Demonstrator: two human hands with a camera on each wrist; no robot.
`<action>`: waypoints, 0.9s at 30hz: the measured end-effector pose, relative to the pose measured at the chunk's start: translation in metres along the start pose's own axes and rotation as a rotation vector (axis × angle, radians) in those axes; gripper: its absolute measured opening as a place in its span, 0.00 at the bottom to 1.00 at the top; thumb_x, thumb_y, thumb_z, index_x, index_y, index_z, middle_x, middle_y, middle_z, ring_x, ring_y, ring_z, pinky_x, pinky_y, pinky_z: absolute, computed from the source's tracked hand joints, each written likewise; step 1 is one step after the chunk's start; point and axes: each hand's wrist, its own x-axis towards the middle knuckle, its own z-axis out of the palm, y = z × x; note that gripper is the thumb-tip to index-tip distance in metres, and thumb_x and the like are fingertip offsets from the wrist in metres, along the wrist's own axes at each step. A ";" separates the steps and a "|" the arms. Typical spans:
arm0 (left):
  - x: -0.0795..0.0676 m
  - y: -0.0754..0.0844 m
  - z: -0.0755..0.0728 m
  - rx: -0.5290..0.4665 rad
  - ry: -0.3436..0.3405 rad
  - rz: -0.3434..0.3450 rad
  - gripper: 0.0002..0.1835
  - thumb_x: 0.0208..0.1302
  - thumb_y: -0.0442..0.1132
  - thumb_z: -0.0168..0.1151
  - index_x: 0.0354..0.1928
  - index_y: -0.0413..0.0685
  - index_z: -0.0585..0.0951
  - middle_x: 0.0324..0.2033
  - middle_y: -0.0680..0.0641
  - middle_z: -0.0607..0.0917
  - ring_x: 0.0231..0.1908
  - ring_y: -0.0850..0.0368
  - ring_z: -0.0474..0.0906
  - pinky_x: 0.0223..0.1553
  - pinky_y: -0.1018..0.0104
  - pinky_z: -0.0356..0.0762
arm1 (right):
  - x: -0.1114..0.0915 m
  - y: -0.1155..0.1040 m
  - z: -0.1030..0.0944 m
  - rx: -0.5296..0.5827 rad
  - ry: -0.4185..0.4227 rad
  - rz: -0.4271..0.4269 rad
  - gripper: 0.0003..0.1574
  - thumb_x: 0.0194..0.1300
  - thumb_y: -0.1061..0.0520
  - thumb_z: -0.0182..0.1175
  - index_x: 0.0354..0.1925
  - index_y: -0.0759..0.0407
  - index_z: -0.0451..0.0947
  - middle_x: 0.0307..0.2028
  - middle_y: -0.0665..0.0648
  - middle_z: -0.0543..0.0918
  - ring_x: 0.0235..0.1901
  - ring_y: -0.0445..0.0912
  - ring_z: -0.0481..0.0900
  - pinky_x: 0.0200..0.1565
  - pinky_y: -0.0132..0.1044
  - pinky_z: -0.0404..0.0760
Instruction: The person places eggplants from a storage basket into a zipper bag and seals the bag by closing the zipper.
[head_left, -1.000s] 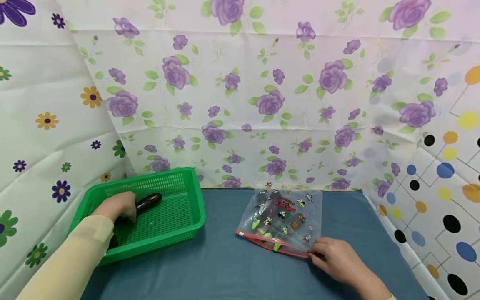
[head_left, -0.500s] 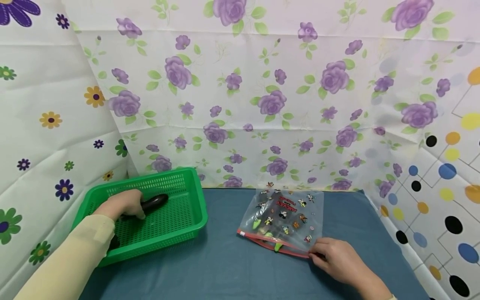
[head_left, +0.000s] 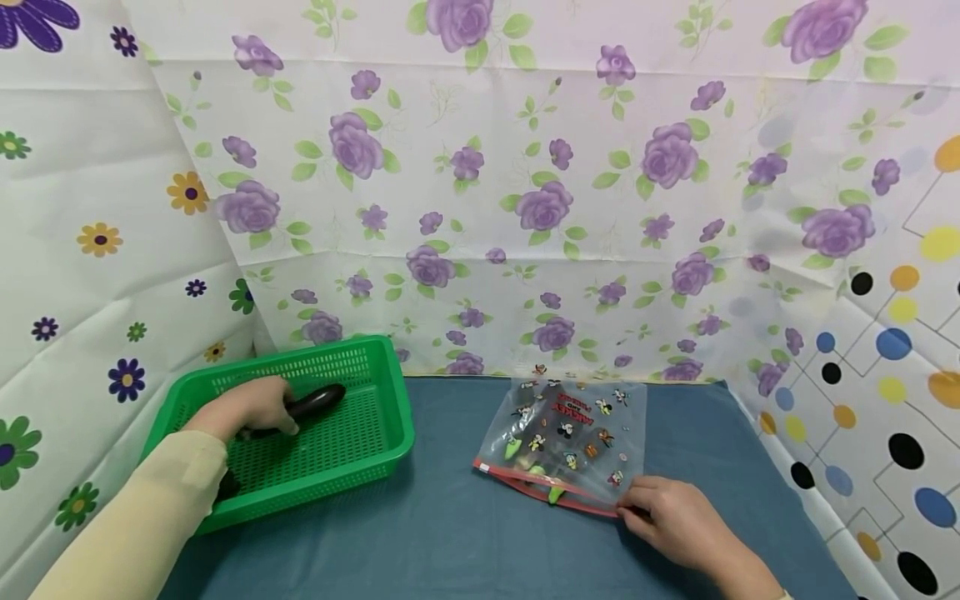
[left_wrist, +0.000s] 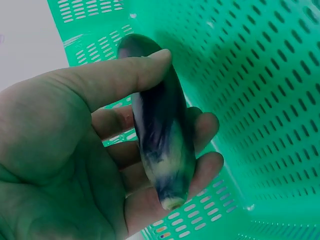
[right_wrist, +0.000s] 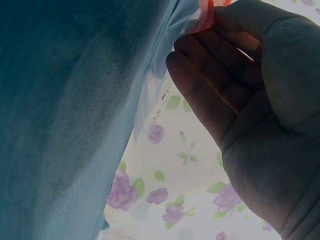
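Observation:
Inside the green basket (head_left: pixel 397 400), my left hand (head_left: pixel 251 408) grips a dark purple eggplant (head_left: pixel 318 402). The left wrist view shows the eggplant (left_wrist: pixel 162 125) with my thumb across its front and fingers curled behind. A clear zip bag (head_left: pixel 577 417) with cartoon prints and a red zip edge lies on the cloth. Its zip edge gapes toward me, and green things (head_left: pixel 555 494) show at and inside it. My right hand (head_left: pixel 675 518) pinches the bag's right corner; the right wrist view shows the red strip (right_wrist: pixel 206 15) between thumb and fingertips.
A blue cloth (head_left: pixel 450 517) covers the table. Another dark object (head_left: pixel 228 485) lies in the basket's near left corner, partly hidden by my sleeve. Flower-printed sheets (head_left: pixel 480 208) stand behind and at the left, a dotted one (head_left: pixel 892 400) at the right.
My left hand has moved a little to the right and up within the basket, with the eggplant in it. The right hand and the bag have stayed in place.

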 end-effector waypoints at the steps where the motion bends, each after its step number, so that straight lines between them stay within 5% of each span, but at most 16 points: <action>1: 0.000 0.000 0.000 -0.005 0.004 0.012 0.34 0.72 0.39 0.76 0.69 0.22 0.77 0.62 0.21 0.80 0.31 0.47 0.81 0.27 0.53 0.81 | 0.000 0.000 0.000 0.002 0.000 0.000 0.11 0.70 0.59 0.77 0.37 0.39 0.90 0.34 0.32 0.81 0.31 0.27 0.76 0.31 0.36 0.80; 4: 0.000 0.001 0.000 -0.017 0.009 0.036 0.34 0.72 0.40 0.76 0.70 0.22 0.76 0.63 0.21 0.80 0.27 0.46 0.81 0.26 0.52 0.81 | 0.000 0.000 0.000 0.003 -0.005 0.003 0.11 0.71 0.59 0.77 0.37 0.40 0.91 0.34 0.32 0.81 0.31 0.27 0.76 0.31 0.36 0.80; 17: 0.002 0.008 -0.004 0.036 0.065 0.102 0.35 0.72 0.45 0.77 0.68 0.23 0.79 0.63 0.22 0.80 0.51 0.36 0.86 0.46 0.41 0.86 | -0.001 0.001 0.002 0.004 -0.006 0.001 0.11 0.71 0.58 0.77 0.38 0.39 0.90 0.34 0.32 0.81 0.31 0.27 0.75 0.30 0.35 0.79; 24: 0.002 0.016 -0.004 -0.091 0.077 0.088 0.37 0.77 0.42 0.72 0.75 0.22 0.71 0.44 0.35 0.87 0.32 0.41 0.87 0.33 0.45 0.84 | -0.001 0.002 0.003 0.005 -0.005 -0.003 0.10 0.71 0.58 0.77 0.38 0.39 0.91 0.34 0.32 0.81 0.30 0.27 0.75 0.30 0.34 0.78; 27: 0.002 0.019 -0.003 -0.113 0.077 0.089 0.36 0.78 0.42 0.70 0.76 0.23 0.70 0.41 0.39 0.87 0.32 0.44 0.87 0.32 0.46 0.85 | -0.001 0.002 0.002 0.005 -0.004 0.000 0.11 0.71 0.58 0.77 0.38 0.39 0.91 0.34 0.32 0.81 0.30 0.27 0.75 0.30 0.34 0.78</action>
